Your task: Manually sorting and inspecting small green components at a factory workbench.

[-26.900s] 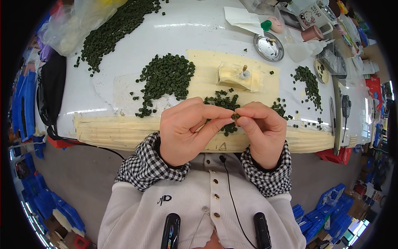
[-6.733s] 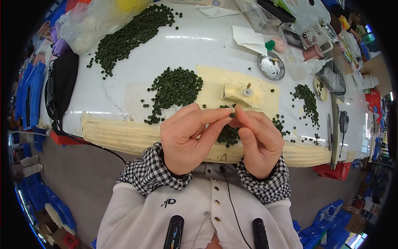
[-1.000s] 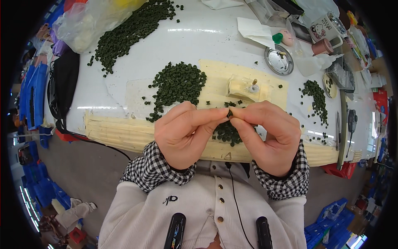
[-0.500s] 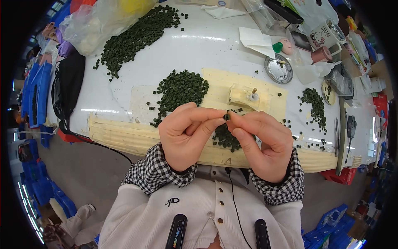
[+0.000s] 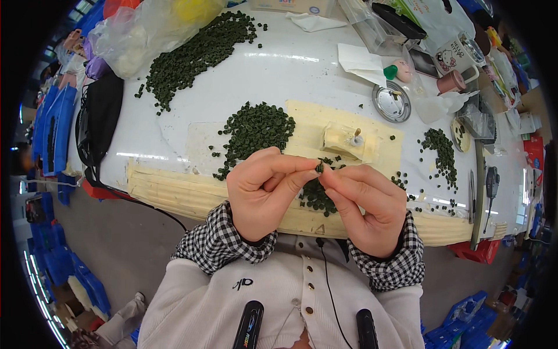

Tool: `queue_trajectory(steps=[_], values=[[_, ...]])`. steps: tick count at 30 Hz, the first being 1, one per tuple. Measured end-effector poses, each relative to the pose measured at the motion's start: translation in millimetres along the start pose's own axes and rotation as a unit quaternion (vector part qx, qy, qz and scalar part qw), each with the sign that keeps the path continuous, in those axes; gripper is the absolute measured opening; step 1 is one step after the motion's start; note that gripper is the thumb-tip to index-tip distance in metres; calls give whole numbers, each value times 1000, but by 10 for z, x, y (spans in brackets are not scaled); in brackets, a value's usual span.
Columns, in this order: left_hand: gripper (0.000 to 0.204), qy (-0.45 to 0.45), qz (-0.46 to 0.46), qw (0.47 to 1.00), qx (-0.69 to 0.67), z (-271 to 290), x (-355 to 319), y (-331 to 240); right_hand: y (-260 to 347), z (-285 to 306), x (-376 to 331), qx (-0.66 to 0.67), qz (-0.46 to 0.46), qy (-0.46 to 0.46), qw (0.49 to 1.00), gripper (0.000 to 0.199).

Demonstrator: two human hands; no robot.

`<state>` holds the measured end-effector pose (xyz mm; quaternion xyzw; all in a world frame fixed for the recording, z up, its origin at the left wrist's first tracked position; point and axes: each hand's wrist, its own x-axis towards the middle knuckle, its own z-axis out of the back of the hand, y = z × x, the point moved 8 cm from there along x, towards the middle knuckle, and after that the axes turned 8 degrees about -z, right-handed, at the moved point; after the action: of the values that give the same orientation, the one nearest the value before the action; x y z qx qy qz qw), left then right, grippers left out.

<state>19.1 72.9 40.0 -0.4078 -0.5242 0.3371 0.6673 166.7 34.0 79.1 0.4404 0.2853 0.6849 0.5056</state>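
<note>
My left hand point(image 5: 256, 189) clamps a small dark-green piece point(image 5: 319, 167) in its fingertips, probably because it's so tiny. My right hand point(image 5: 375, 203) meets it opposite; whether those fingers grip, I can't tell. A pile of similar pieces point(image 5: 317, 198) lies beneath my fingers, presumably for easy reach.

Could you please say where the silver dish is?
In the head view, the silver dish lies right of centre, beyond the right hand, below the right end of the white paper.
</note>
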Motion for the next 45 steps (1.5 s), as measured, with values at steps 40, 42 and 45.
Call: queue_trajectory(steps=[40, 42, 45], values=[[18, 57, -21, 998, -31, -60, 27, -23, -45, 70, -13, 2, 24, -48, 999, 21], [19, 52, -28, 998, -34, -56, 32, -41, -33, 70, -11, -2, 29, -52, 998, 21], [19, 48, -33, 998, -36, -49, 39, -57, -21, 71, -11, -4, 39, -57, 998, 22]])
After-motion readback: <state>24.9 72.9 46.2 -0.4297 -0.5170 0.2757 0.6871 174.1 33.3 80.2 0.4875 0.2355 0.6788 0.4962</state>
